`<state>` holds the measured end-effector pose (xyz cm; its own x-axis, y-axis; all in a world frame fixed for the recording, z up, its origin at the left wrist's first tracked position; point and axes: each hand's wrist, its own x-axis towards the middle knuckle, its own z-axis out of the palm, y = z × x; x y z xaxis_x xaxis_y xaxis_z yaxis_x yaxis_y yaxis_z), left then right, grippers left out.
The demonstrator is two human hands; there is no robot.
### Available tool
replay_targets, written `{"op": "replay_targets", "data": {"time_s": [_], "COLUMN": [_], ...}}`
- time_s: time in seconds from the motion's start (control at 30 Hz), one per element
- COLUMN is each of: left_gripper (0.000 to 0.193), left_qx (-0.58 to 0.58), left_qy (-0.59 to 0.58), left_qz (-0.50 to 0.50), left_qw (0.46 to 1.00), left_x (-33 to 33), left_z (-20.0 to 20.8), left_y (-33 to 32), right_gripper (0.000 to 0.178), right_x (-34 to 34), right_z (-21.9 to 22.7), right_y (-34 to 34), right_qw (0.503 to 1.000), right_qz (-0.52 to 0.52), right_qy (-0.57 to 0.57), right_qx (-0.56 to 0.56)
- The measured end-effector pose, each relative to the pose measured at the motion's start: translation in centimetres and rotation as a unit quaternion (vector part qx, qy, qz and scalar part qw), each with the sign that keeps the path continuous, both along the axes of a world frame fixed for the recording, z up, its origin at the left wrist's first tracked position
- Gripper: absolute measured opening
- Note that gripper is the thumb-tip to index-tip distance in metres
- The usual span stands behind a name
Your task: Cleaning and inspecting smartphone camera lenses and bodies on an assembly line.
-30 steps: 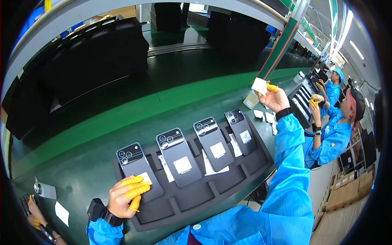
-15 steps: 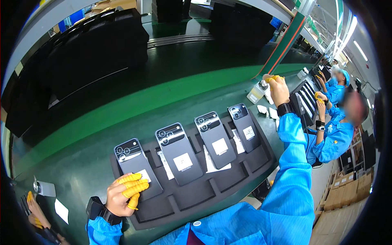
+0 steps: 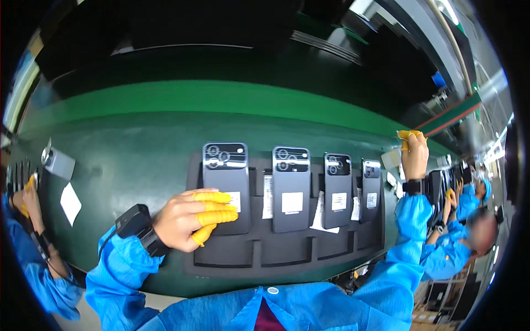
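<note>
A dark grey foam tray (image 3: 226, 255) lies in front of me. Several dark phones sit in its slots, camera side up, with white labels on their backs. My left hand (image 3: 185, 220), in yellow finger cots, rests its fingers stretched over the label of the leftmost phone (image 3: 225, 179), fingertips touching it. Out to the right, my right hand (image 3: 415, 157) is raised with its fingers pinched together. A small pale edge shows at the fingertips, too little to name. Just left of that hand stands a bottle of pale yellow liquid (image 3: 391, 159).
White paper strips (image 3: 268, 196) lie between the phones. On the left stand another bottle (image 3: 58, 163) and a white paper (image 3: 70, 203). Co-workers in blue are at both sides, one's hand (image 3: 32, 201) at far left. Crumpled white pieces (image 3: 392, 179) lie near the right bottle.
The view has turned, so the tray now appears straighter. My right hand has come off the bottle's top to beside it. My left hand stays on the leftmost phone.
</note>
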<state>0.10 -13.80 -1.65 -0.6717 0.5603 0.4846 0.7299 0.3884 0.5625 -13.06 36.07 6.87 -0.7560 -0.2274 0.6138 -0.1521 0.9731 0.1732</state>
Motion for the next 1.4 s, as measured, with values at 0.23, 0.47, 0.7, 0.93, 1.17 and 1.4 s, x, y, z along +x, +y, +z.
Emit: {"op": "replay_targets", "data": {"time_s": [0.23,0.47,0.7,0.93,1.17,1.4], "left_gripper": [0.041,0.043,0.044,0.044,0.043,0.042], "left_qx": [0.012,0.021,0.032,0.018,0.03,0.03], "left_qy": [0.012,0.02,0.022,0.012,0.015,0.01], "left_qz": [-0.018,-0.02,-0.029,-0.031,-0.027,-0.021], "left_qw": [1.0,0.999,0.999,0.999,0.999,0.999], "left_x": [0.3,0.4,0.1,0.2,0.2,0.1], "left_z": [-0.7,-0.8,-1.0,-0.6,-0.7,-0.4], "left_y": [-0.8,-0.5,-0.7,-0.8,-0.6,-0.6], "right_gripper": [0.024,0.028,0.027,0.03,0.036,0.025], "right_x": [3.9,5.0,4.9,4.0,5.1,3.3], "right_z": [-0.4,-4.1,-4.9,-4.3,-4.7,-4.7], "right_y": [-21.8,-26.9,-27.3,-26.3,-27.7,-25.1], "right_qw": [0.919,0.861,0.864,0.877,0.851,0.871], "right_qz": [0.383,0.496,0.493,0.475,0.517,0.48], "right_qy": [-0.087,-0.109,-0.092,-0.069,-0.096,-0.085], "right_qx": [-0.037,-0.013,0.034,0.019,0.002,0.058]}}
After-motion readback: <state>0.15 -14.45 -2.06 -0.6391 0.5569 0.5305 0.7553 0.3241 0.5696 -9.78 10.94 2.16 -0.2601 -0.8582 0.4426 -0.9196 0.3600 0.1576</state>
